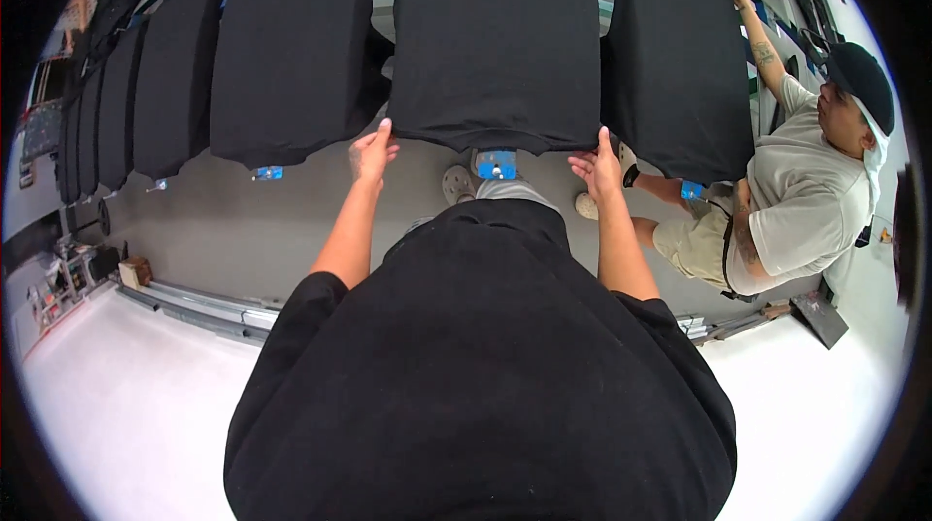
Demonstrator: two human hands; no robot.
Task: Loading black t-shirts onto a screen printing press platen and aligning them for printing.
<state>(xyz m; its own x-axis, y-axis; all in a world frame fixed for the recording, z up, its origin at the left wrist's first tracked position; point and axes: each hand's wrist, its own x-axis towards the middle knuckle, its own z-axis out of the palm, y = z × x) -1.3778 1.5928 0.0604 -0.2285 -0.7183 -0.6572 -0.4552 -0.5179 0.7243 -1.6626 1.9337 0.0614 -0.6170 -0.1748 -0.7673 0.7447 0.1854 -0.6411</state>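
Straight ahead of me a black T-shirt [497, 35] lies stretched flat over a long board, its lower edge hanging a little at the near end. My left hand [370, 156] pinches the near left corner of this shirt, thumb on top. At the near right corner my right hand [600, 169] has its thumb on the cloth, with the other fingers partly spread below the edge. Under the shirt's near end, between my hands, a blue bracket [497, 166] with a small knob shows. The board itself is hidden by the cloth.
More black shirts on boards flank mine, one to the left [291, 45] and one to the right [677, 65]. A co-worker [811, 181] in a cap and light shirt stands at the right, one arm reaching to the right shirt. Metal rails [209, 312] run along the floor behind me.
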